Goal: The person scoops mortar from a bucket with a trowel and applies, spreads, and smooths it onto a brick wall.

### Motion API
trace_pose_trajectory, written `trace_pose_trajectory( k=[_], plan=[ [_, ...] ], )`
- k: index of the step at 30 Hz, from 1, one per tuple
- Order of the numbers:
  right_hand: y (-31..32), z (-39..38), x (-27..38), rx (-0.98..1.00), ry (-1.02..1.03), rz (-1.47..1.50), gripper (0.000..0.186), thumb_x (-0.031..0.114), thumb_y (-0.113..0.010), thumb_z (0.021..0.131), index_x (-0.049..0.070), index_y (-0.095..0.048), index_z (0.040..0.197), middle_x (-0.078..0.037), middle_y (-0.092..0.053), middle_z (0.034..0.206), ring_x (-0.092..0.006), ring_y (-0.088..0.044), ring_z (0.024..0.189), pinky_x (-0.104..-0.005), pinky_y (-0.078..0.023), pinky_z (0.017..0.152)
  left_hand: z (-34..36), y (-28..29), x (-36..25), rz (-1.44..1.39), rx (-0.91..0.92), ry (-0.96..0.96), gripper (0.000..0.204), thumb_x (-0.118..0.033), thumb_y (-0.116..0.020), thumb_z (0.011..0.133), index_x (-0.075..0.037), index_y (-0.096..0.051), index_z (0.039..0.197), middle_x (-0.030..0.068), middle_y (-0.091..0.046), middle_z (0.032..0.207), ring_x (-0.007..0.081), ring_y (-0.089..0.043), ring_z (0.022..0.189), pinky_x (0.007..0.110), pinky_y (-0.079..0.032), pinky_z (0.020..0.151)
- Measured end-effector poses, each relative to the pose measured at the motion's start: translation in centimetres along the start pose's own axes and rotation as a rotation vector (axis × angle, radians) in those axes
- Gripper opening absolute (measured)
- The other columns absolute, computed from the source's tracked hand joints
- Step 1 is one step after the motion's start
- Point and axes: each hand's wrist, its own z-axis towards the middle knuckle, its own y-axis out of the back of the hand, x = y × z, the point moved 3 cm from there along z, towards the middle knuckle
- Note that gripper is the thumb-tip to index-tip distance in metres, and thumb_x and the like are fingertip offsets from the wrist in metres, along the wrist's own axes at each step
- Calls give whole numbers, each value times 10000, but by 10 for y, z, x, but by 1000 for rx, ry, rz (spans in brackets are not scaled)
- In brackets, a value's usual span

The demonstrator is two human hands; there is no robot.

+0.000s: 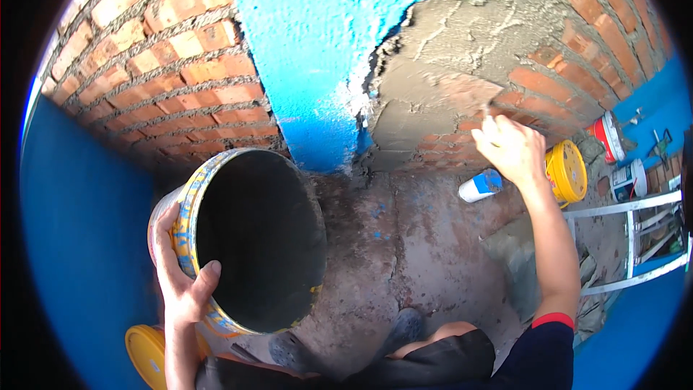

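1. Step in hand, as I judge it: spreading mortar over bare brick.
2. One flat trowel with a smooth metal blade [469, 89], laid against the wall at the lower edge of the coat; handle mostly hidden.
3. Right hand [510, 146]: fingers curled, apparently around the trowel's handle.
4. Left hand [186, 290]: grasping a large round bucket, paint-streaked in yellow and white [189, 211], thumb over the rim, fingers outside. The bucket is tilted at the person's left; its dark inside hides the fill level.
5. Next move, in my judgement: a firm, flat stroke carrying mortar onto the uncovered brick, with the bucket kept steady.
6. Surface: wet grey-brown mortar [462, 37], ridged above, smoother below, meeting a chipped bright-blue painted strip [307, 50]; exposed orange-red brick [548, 87] to its right.
7. Floor: stained grey concrete [426, 245] with blue specks.
8. Room, right side: a blue-and-white cylindrical container [479, 186], a yellow lidded tub [569, 172], a red-and-white pail [608, 137], a silver metal ladder [635, 274].
9. Room, left side: plain blue panel [79, 231]; round yellow lid [146, 355] beneath.
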Motion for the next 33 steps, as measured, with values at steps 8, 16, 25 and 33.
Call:
trace_pose_trajectory(
  k=[8, 16, 25, 33],
  plan=[
    [-3, -32, -3, -100, -72, 527, 311, 280, -803, 792, 43, -611, 852, -137, -661, 725, -307, -677, 640, -387, -519, 561, 3, 6, 7, -35, -5, -4, 930, -486, -719, 691, 21, -399, 1403, 213, -410, 1391, 334, -398, 1319, 456, -257, 1144],
    [-56, -26, 24, 45, -30, 196, 365, 420, -743, 799, 88, -592, 790, -130, -667, 736, -345, -666, 664, -445, -527, 575, 0, 4, 3, -64, 2, -50, 908, -377, -698, 648, 31, -397, 1401, 211, -430, 1331, 327, -420, 1276, 441, -282, 1125],
    [19, 17, 17, -156, 167, 55, 261, 340, -741, 816, 117, -606, 802, -50, -562, 681, -262, -628, 561, -393, -508, 495, -1, 3, 0, -93, -25, -3, 936, -393, -695, 622, 29, -396, 1402, 207, -434, 1319, 320, -428, 1263, 443, -291, 1120],
    [20, 14, 15, -204, 197, 175, 165, 202, -708, 859, 61, -626, 885, -101, -573, 745, -275, -625, 629, -356, -520, 570, 1, -1, -9, -146, -9, 14, 959, -432, -703, 627, 51, -384, 1393, 214, -429, 1323, 328, -417, 1271, 444, -280, 1116]
  ],
)
